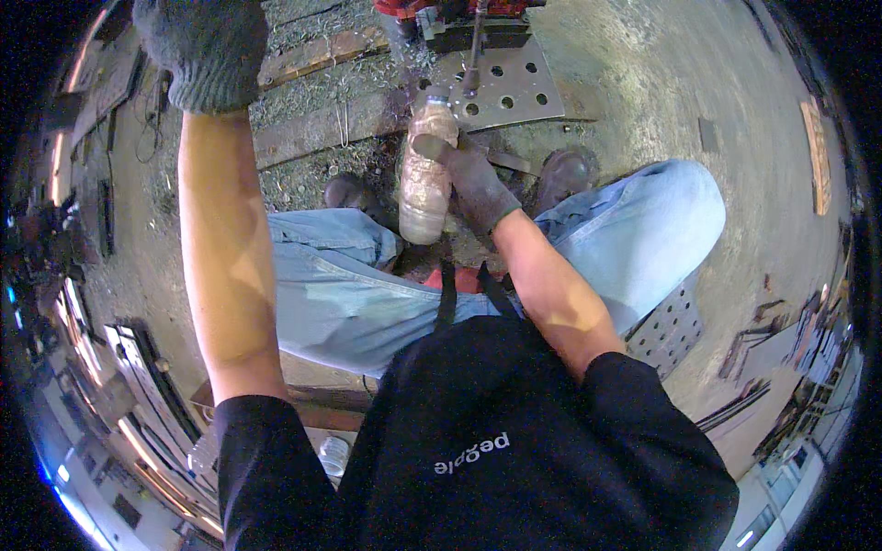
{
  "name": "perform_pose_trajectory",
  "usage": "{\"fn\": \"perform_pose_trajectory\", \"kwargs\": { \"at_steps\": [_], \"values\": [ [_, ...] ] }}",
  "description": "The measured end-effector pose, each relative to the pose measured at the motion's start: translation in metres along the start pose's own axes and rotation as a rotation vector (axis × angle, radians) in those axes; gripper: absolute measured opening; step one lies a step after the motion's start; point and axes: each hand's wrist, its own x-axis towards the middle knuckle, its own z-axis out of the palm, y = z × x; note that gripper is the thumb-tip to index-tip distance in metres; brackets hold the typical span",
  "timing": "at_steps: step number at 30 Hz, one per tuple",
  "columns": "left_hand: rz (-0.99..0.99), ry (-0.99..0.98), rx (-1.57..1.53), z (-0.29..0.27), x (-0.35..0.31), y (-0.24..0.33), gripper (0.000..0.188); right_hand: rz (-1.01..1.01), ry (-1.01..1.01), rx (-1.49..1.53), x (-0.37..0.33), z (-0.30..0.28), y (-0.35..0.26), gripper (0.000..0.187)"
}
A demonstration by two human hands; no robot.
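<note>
My right hand (473,174), in a dark grey work glove, is wrapped round a plastic bottle (424,207) with cloudy brownish contents. The bottle's neck points away from me, just short of a flat steel plate (505,108) with several round holes. Over that plate stands a drill bit (475,50) on a red machine (401,7), mostly cut off by the upper edge. My left hand (207,55), in a grey knitted glove, reaches far forward at the upper left. Its fingers are too dark and cut off to read, and whatever it touches is hidden.
Metal shavings (303,119) lie thick around a wooden strip (331,53) and a flat bar (303,138) on the floor. Another perforated plate (668,332) lies beside my right thigh. A clear bottle (333,455) is behind my left side. Long metal stock (147,376) lies farther left.
</note>
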Motion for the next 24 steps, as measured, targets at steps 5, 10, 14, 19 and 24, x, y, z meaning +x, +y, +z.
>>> {"fn": "perform_pose_trajectory", "kwargs": {
  "at_steps": [5,10,14,19,24],
  "values": [
    [0.061,0.131,0.022,0.016,-0.001,0.003,0.049,-0.104,-0.038,-0.071,-0.021,0.007,-0.013,0.063],
    [-0.099,0.16,-0.038,0.017,-0.002,0.012,0.045,-0.115,-0.082,-0.08,-0.032,0.005,-0.006,0.05],
    [0.209,-0.079,0.432,-0.025,0.022,-0.036,0.024,-0.048,-0.089,-0.038,-0.03,0.008,-0.021,0.051],
    [-0.073,-0.022,-0.18,0.014,-0.002,0.009,0.041,0.096,-0.023,0.02,0.017,-0.006,0.012,0.053],
    [0.489,-0.121,0.953,-0.033,0.024,-0.024,0.019,0.22,-0.008,-0.01,0.033,-0.008,0.02,0.064]
  ]
}}
